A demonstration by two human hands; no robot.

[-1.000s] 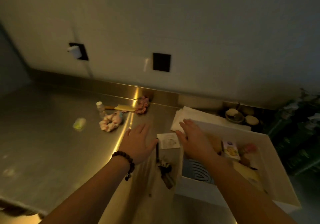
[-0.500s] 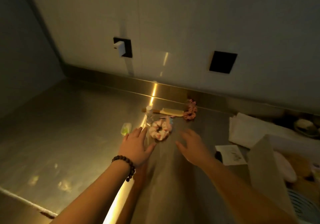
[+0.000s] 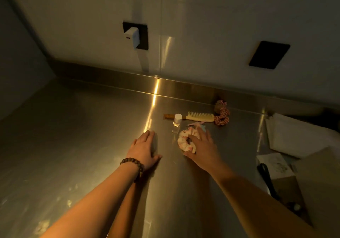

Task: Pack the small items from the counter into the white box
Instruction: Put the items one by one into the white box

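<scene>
A pale pink scrunchie lies flat on the counter, beside a small clear bottle.

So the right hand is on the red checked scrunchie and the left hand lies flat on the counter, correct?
Not quite. The head view shows the right hand on the pale pink scrunchie, fingers draped over it. The red checked scrunchie lies untouched farther back, beside the comb. The left hand does lie flat on the counter.
</scene>
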